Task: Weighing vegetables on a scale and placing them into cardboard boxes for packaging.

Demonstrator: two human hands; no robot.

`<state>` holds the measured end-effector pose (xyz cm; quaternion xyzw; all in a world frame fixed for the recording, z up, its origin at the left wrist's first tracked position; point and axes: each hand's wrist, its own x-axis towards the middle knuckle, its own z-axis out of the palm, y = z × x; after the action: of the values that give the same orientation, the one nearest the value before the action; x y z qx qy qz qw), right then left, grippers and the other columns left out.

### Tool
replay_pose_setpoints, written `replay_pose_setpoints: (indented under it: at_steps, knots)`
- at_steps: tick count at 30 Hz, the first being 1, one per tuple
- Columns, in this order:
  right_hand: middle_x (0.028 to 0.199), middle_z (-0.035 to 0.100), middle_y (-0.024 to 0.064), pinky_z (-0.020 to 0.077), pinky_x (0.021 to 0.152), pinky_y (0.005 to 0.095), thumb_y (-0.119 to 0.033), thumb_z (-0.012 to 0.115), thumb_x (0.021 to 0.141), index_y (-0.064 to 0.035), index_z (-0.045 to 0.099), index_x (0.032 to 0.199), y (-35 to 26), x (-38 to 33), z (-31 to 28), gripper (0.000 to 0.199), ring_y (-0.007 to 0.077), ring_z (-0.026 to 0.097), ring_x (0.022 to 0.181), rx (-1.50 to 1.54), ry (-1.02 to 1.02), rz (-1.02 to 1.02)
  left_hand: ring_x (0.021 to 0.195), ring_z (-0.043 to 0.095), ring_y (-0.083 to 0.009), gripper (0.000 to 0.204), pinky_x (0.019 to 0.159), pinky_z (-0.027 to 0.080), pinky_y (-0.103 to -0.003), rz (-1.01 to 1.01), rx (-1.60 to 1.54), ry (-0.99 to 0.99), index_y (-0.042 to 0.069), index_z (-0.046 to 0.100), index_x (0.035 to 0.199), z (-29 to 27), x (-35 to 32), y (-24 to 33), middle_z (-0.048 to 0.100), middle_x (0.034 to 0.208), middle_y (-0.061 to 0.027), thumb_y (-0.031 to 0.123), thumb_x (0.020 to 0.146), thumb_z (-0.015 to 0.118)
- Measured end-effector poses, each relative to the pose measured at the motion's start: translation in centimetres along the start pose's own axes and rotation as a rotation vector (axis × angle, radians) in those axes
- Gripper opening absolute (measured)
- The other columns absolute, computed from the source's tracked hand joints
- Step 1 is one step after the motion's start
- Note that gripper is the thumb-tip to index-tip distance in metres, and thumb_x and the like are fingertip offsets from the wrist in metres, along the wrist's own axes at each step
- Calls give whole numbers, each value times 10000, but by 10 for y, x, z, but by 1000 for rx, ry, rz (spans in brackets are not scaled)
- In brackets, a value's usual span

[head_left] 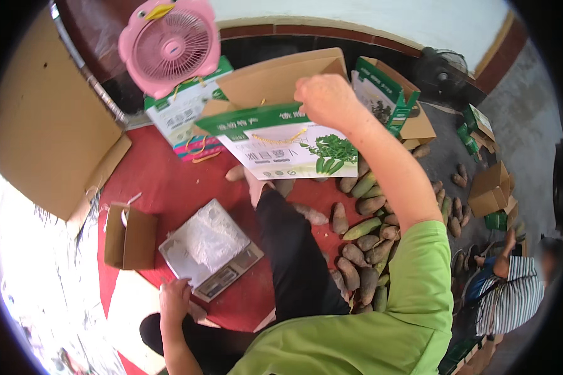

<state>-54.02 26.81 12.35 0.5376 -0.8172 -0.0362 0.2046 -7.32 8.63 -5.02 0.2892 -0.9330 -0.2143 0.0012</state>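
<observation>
My right hand (327, 99) is closed on the upper edge of a green and white cardboard gift box (294, 153), whose brown flap stands up behind. The box is tilted, its front printed with leafy green radishes, and a yellow cord handle (281, 136) lies across it. My left hand (174, 297) is at the near left corner of a flat metal digital scale (222, 282). Its fingers are loosely bent, with nothing visible in them. Crumpled clear plastic (214, 237) lies on the scale's platform.
Many muddy brown and green root vegetables (360, 256) lie right of my leg. An open brown carton (131, 237) is left of the scale. A pink fan (171, 47) stands behind beside another gift box (184, 115). At the right sits a person in a striped shirt (513, 294).
</observation>
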Motion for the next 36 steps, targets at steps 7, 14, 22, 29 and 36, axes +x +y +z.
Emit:
replay_pose_setpoints:
  at_steps: [7, 14, 22, 29, 36]
  knots:
    - [782, 626, 46, 522, 652, 375, -226, 671, 725, -110, 668, 746, -91, 26, -32, 118, 250, 642, 796, 204, 267, -229, 775, 599, -326, 228, 698, 476, -393, 56, -113, 314, 20, 644, 1018, -24, -7, 7, 602, 825, -150, 29, 797, 593]
    - [822, 565, -13, 531, 659, 368, -181, 622, 713, -143, 648, 732, -217, 14, -4, 49, 186, 592, 881, 341, 167, -421, 1151, 478, -340, 481, 982, 388, -465, 159, 185, 901, 26, 563, 1179, -32, -24, -1, 515, 1212, -135, 159, 753, 743]
    - [774, 575, 6, 512, 611, 334, -160, 615, 712, -138, 678, 690, -271, -44, 64, 70, 195, 588, 832, 551, 26, -487, 1055, 538, -303, 567, 997, 336, -479, 52, 387, 493, 113, 520, 1281, -36, -24, 1, 593, 1087, -109, 127, 744, 703]
    - [850, 604, 19, 500, 705, 379, -266, 651, 762, -152, 676, 820, -197, -81, 55, 131, 228, 588, 893, 677, 176, -181, 894, 580, -317, 492, 800, 435, -431, -20, 291, 328, 147, 577, 1215, -28, -6, 2, 612, 951, -104, 52, 743, 681]
    - [882, 630, 104, 491, 741, 386, -196, 647, 788, -106, 678, 931, -54, -230, 111, 172, 294, 608, 882, 626, -74, 467, 816, 580, -264, 237, 759, 421, -388, 15, 278, 237, 73, 645, 995, -37, 0, 1, 593, 877, -91, 50, 761, 674]
